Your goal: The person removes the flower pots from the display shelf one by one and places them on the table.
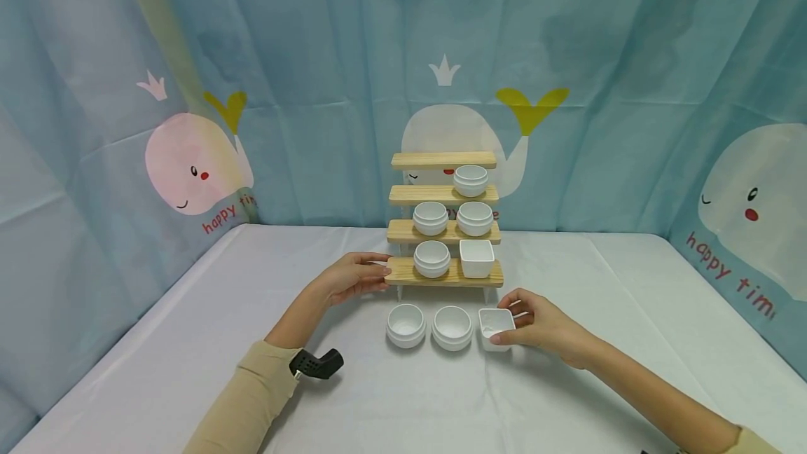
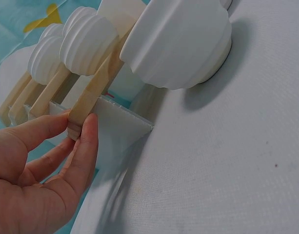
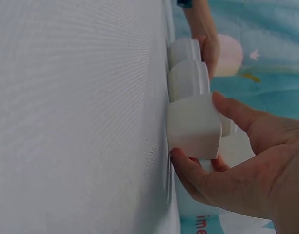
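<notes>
My left hand (image 1: 358, 277) pinches the left end of the lowest wooden step of a tiered display stand (image 1: 403, 273), thumb on one face and fingers on the other, as the left wrist view shows. With thumb and fingertips, my right hand (image 1: 543, 326) grips a square white bowl (image 3: 195, 126) that stands on the table at the right end of the front row. Beside it are two round white bowls (image 1: 452, 328). On the lowest step sit another round bowl (image 1: 431, 260) and a square bowl (image 1: 476, 259).
Two round bowls (image 1: 431, 218) stand on the second step and one round bowl (image 1: 470, 181) on the third. The top step (image 1: 444, 160) is bare wood. A white cloth (image 1: 586, 272) covers the table, and a blue whale-print curtain (image 1: 328, 90) encloses the back and sides.
</notes>
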The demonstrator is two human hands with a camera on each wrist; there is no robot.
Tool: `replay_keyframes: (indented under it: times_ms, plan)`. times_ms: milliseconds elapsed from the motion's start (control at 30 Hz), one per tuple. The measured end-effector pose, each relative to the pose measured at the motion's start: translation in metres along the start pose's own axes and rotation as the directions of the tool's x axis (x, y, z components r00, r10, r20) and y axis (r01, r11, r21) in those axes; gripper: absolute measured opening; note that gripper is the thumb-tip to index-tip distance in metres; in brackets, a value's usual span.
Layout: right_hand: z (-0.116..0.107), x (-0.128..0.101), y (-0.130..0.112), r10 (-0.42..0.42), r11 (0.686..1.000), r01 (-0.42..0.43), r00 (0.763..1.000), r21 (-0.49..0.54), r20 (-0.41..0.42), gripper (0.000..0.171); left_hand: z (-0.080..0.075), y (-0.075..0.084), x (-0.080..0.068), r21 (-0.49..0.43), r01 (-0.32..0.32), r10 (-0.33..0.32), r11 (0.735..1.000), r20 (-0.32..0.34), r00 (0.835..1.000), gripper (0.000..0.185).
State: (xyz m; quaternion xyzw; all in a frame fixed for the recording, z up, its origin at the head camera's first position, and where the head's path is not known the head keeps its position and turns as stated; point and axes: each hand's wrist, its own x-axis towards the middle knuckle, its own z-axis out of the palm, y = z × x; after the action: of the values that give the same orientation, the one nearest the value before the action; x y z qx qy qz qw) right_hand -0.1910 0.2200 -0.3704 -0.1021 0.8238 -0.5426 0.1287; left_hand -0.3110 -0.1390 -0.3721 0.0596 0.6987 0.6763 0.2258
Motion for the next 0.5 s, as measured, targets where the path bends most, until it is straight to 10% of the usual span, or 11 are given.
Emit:
replay_keyframes:
  times_ms: [500]
  plan:
    - [-0.0089,-0.0011,-0.0083,0.026,0.998,-0.027,0.999,-0.059,-0.020,0.055,-0.0009,-0.0003,-0.0003,0.008,-0.004,0.004,1.000,0.011,1.000,0.054]
